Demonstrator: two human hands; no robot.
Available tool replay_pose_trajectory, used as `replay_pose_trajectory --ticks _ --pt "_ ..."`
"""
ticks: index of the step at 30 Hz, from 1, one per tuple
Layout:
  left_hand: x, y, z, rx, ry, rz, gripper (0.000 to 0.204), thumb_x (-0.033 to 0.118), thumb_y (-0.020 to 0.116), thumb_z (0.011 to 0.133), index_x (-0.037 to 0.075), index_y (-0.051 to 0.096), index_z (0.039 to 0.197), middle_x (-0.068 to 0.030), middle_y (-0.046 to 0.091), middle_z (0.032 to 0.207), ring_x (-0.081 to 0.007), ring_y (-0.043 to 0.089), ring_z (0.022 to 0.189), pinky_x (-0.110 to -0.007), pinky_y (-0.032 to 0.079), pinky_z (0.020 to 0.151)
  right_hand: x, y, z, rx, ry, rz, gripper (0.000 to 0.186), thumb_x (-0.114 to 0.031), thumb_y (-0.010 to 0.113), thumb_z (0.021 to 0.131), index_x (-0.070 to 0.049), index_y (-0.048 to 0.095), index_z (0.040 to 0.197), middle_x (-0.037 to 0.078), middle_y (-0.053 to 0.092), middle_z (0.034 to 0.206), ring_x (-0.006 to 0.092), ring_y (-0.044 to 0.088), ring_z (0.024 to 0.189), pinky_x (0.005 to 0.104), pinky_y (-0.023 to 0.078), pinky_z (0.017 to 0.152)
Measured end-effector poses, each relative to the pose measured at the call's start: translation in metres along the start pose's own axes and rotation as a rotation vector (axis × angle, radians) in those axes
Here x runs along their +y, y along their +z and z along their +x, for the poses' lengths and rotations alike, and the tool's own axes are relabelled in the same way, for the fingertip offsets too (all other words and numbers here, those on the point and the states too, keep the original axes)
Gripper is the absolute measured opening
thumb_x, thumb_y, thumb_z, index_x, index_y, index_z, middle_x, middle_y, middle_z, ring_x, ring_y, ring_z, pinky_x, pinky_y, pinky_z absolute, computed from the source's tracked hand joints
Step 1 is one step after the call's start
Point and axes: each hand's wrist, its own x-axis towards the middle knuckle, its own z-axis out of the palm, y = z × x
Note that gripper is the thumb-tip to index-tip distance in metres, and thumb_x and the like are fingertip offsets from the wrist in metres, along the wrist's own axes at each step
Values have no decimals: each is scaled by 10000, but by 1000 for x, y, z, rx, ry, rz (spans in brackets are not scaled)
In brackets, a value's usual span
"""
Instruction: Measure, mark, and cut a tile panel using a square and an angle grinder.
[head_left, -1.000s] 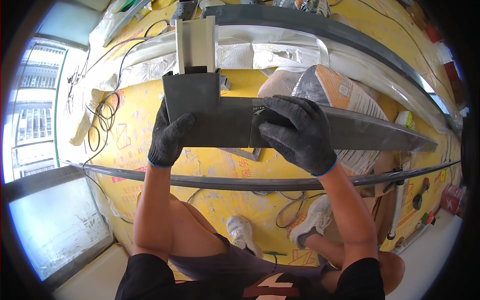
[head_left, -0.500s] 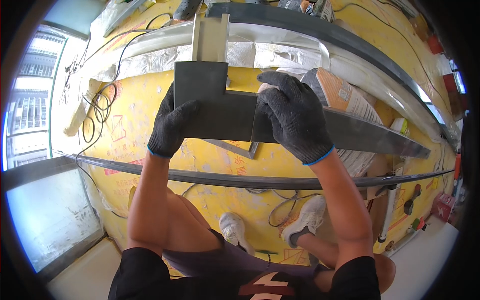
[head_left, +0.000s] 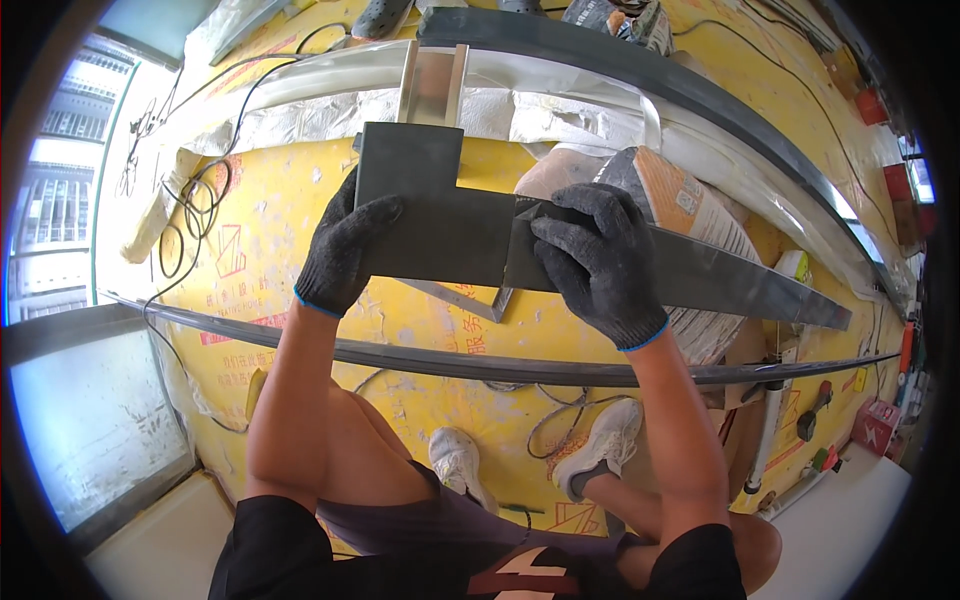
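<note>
A dark grey, flat-faced L-shaped profile corner (head_left: 435, 225) is held up in front of me. My left hand (head_left: 345, 245), in a black knit glove, is closed round its left edge with the thumb over the face. A pale metal channel (head_left: 432, 88) sticks out of its far end. To the right, past a thin seam, a long dark grey metal profile (head_left: 745, 278) carries on. My right hand (head_left: 605, 260), gloved too, is closed on this profile just right of the seam, its fingers curled at the face. Whatever lies under those fingertips is hidden.
A long dark strip (head_left: 450, 362) crosses between me and the yellow-sheeted floor (head_left: 270, 220). An angled metal piece (head_left: 465, 305) lies below the corner. Beyond are a printed sack (head_left: 665, 195), wrapped white lengths (head_left: 340, 120) and a curved dark profile (head_left: 640, 60). Black cables (head_left: 205, 195) coil at left.
My right hand has drawn down from the profile's far edge, with its fingers more curled near the seam. The corner has shifted slightly right, and my left hand keeps its hold.
</note>
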Motion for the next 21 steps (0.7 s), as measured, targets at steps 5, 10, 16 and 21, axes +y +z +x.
replay_pose_trajectory --ticks 5,10,16,21 --pt "-1 1 -1 20 -10 -22 570 107 681 912 2 520 1448 -115 652 1288 -214 636 1153 -336 510 1024 1 -11 18 -35 632 522 161 -175 784 859 -54 749 958 135 725 921 268 703 868 378 547 820" --pt "0 0 -1 10 -12 2 606 107 683 909 3 497 1476 -124 639 1318 -229 626 1181 -347 505 1039 39 -7 58 -415 594 502 227 -205 734 894 -5 792 982 124 783 926 174 714 826 307 556 817" --pt "-2 -1 -1 -7 1 -7 631 114 688 900 0 486 1487 -133 631 1347 -241 621 1213 -356 492 1068 82 9 74 -795 628 989 207 -166 743 880 1 807 985 97 790 945 154 720 849 275 571 820" --pt "-3 0 0 -12 9 -19 642 114 694 894 -2 483 1489 -136 628 1355 -246 618 1224 -358 489 1078 96 20 69 -768 374 880 195 -144 729 901 -6 807 1014 106 780 1047 176 727 912 304 580 853"
